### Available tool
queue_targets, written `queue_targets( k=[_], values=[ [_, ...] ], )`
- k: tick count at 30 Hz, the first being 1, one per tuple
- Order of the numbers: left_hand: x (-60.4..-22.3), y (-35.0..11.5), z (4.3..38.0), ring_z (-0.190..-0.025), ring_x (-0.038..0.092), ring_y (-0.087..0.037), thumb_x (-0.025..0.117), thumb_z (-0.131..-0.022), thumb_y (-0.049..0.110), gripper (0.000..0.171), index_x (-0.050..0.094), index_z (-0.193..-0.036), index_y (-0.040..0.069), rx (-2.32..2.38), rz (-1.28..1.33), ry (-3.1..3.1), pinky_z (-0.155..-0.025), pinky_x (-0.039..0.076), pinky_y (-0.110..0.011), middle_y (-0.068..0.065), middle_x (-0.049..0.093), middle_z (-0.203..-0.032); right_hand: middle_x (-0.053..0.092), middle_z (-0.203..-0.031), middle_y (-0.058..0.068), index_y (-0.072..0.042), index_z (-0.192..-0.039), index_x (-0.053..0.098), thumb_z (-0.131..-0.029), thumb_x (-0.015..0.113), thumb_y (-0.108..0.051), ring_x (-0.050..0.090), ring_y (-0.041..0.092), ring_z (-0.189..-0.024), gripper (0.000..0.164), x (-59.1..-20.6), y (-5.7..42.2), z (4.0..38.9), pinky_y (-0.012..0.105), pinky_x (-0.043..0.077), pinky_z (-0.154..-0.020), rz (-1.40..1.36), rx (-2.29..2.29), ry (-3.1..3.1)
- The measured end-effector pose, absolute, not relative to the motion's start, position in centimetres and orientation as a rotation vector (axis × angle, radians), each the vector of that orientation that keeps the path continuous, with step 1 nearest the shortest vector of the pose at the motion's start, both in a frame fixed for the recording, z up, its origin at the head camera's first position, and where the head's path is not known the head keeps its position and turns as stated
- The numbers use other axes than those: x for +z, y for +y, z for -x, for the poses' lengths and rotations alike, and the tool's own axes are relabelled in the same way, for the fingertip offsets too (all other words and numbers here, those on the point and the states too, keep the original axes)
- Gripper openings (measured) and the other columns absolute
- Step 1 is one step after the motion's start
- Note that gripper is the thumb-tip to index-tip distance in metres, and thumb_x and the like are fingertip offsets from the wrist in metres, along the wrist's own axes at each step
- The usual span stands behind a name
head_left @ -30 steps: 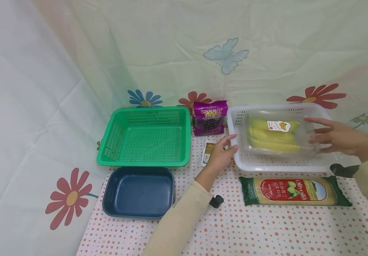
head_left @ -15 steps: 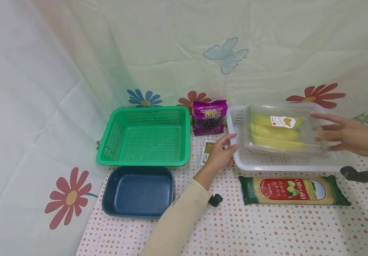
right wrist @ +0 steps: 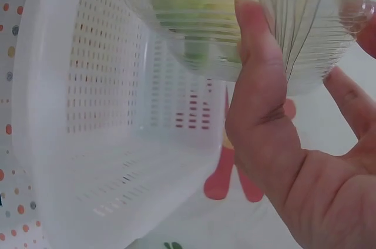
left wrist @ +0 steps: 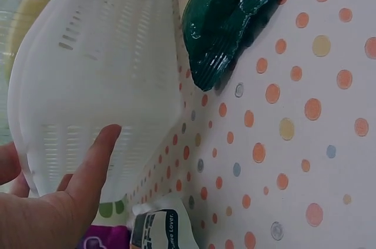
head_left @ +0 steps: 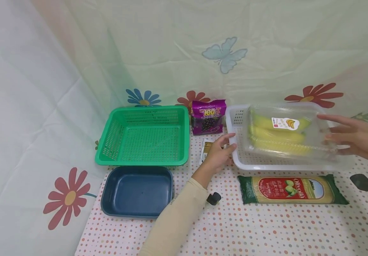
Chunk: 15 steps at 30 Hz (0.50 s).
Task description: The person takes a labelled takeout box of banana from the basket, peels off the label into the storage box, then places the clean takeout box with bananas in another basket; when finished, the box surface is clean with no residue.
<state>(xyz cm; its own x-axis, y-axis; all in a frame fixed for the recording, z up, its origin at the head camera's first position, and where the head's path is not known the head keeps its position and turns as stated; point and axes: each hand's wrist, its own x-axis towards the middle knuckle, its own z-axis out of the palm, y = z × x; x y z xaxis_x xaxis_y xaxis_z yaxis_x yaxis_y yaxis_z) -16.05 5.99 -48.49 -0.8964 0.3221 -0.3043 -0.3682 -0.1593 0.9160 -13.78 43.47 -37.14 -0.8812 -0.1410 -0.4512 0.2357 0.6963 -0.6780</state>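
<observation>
A clear plastic box of bananas (head_left: 278, 135) with a white label lies tilted over the white slotted basket (head_left: 267, 167). My right hand (head_left: 360, 138) holds the box by its right end. In the right wrist view the thumb (right wrist: 258, 43) presses the ribbed plastic on one side, with fingers round the other. At the basket's left end my left hand (head_left: 217, 154) pinches the rim. The left wrist view shows its thumb (left wrist: 94, 170) along the outer wall and other fingers over the rim, partly hidden.
A pack of spaghetti (head_left: 292, 190) lies in front of the white basket. To the left are a green basket (head_left: 185, 156), a dark blue tray (head_left: 105, 199), a purple candy bag (head_left: 208, 119) and a small white-and-brown packet (head_left: 205, 149). A patterned curtain (head_left: 171, 53) hangs behind.
My right hand and the banana box have shifted right, and the box's right end now reaches over the basket's right part. My left hand has stayed at the basket's rim.
</observation>
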Motion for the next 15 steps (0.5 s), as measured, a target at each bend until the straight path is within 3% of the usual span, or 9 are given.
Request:
queue_targets(
  k=[2,4,7,9,11,13,15],
  values=[
    [-48.4,5.9,16.1,-0.113,0.067,-0.043,0.065,-0.101,0.017,0.039,0.064,-0.135,0.036,2.091,0.051,1.674,-0.08,0.063,-0.048,0.001,0.057,-0.145,0.021,-0.151,0.028,-0.041,-0.162,-0.011,-0.107,0.051,-0.038,0.057,0.004,-0.1,0.083,-37.2,43.4,13.4,0.06,0.058,-0.086,-0.079,-1.062,2.444],
    [-48.4,5.8,16.2,-0.114,0.068,-0.038,0.065,-0.101,0.016,0.04,0.064,-0.136,0.035,2.085,0.046,1.669,-0.082,0.062,-0.05,0.001,0.056,-0.146,0.03,-0.145,0.019,-0.042,-0.162,-0.009,-0.107,0.052,-0.037,0.057,-0.002,-0.096,0.082,-37.2,43.3,13.0,0.057,0.059,-0.085,-0.088,-1.076,2.447],
    [-48.4,5.7,16.2,-0.112,0.068,-0.031,0.064,-0.101,0.016,0.038,0.064,-0.135,0.034,2.084,0.043,1.652,-0.085,0.061,-0.053,0.003,0.057,-0.144,0.03,-0.145,0.021,-0.04,-0.162,-0.01,-0.107,0.052,-0.035,0.059,0.007,-0.096,0.083,-37.0,42.9,12.2,0.057,0.059,-0.084,-0.082,-1.077,2.463],
    [-48.3,5.6,16.3,-0.11,0.069,-0.028,0.064,-0.101,0.016,0.038,0.065,-0.134,0.035,2.08,0.041,1.648,-0.086,0.06,-0.054,0.004,0.058,-0.143,0.025,-0.15,0.027,-0.038,-0.162,-0.012,-0.108,0.051,-0.034,0.057,0.021,-0.105,0.083,-36.8,42.6,11.6,0.06,0.058,-0.084,-0.083,-1.083,2.46],
    [-48.3,5.5,16.3,-0.109,0.069,-0.026,0.064,-0.101,0.016,0.037,0.065,-0.133,0.035,2.076,0.037,1.644,-0.087,0.06,-0.055,0.004,0.058,-0.143,0.015,-0.153,0.037,-0.039,-0.162,-0.013,-0.108,0.051,-0.034,0.053,0.031,-0.108,0.083,-36.8,42.4,11.0,0.064,0.057,-0.083,-0.076,-1.066,2.472],
    [-48.3,5.5,16.4,-0.111,0.068,-0.026,0.064,-0.101,0.016,0.037,0.065,-0.133,0.036,2.066,0.031,1.645,-0.088,0.06,-0.055,0.004,0.058,-0.143,0.011,-0.154,0.038,-0.04,-0.162,-0.011,-0.107,0.051,-0.034,0.054,0.024,-0.107,0.083,-37.1,42.6,10.6,0.067,0.056,-0.082,-0.083,-1.069,2.477],
    [-48.2,5.4,16.5,-0.113,0.068,-0.028,0.063,-0.102,0.016,0.037,0.065,-0.133,0.035,2.063,0.028,1.637,-0.088,0.06,-0.056,0.002,0.057,-0.144,0.025,-0.151,0.025,-0.044,-0.162,-0.007,-0.108,0.052,-0.033,0.057,0.009,-0.101,0.081,-37.5,42.9,10.1,0.059,0.059,-0.08,-0.082,-1.084,2.486]
  ],
)
